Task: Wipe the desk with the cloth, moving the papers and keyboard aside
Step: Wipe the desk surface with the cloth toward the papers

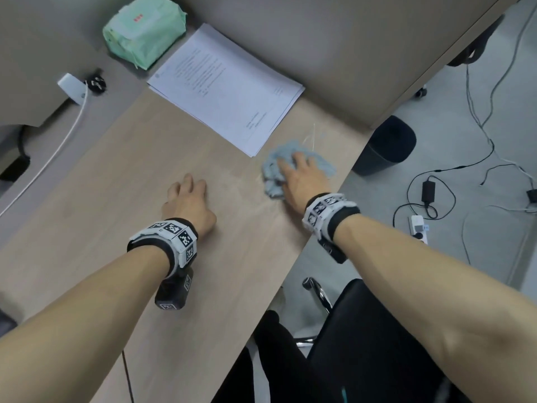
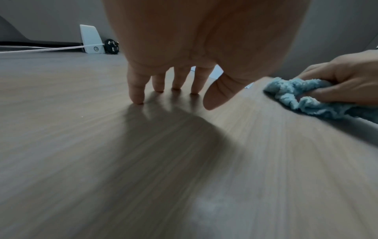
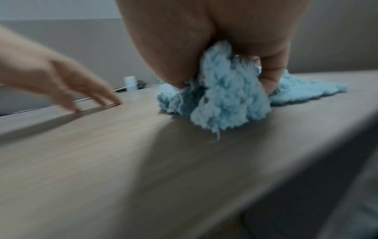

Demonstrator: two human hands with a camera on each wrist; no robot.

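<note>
The desk [image 1: 122, 158] spreads out under me, a pale wood-grain top that fills most of what I see, with grey partition panels [image 1: 334, 39] standing along its far side. To my right, off the edge, the grey floor [image 1: 479, 257] carries loose cables and a white power strip [image 1: 420, 228]. A black chair [image 1: 363, 330] sits below me at the near edge, and a dark bin [image 1: 386, 146] stands on the floor just past the desk's right end.

On the far part of the desk lie the papers [image 1: 226, 88], a printed stack set at an angle with its top against the partition. Behind them to the left rests a green wrapped pack [image 1: 143, 30]. Further left, a white adapter [image 1: 71, 87] sits beside a black plug [image 1: 96, 82], a white cable trailing off toward my left. I cannot see a keyboard in any view.

The cloth [image 1: 293, 167], fluffy and light blue, lies bunched on the desk near its right edge, just beside the near corner of the papers. My right hand [image 1: 302, 181] sits on top of it, thumb and fingers curled into the folds, pinning it to the wood. My left hand [image 1: 189, 202] holds nothing: its fingers [image 2: 136, 90] are spread and fairly straight, the tips touching bare desk, a little apart from the cloth.
</note>
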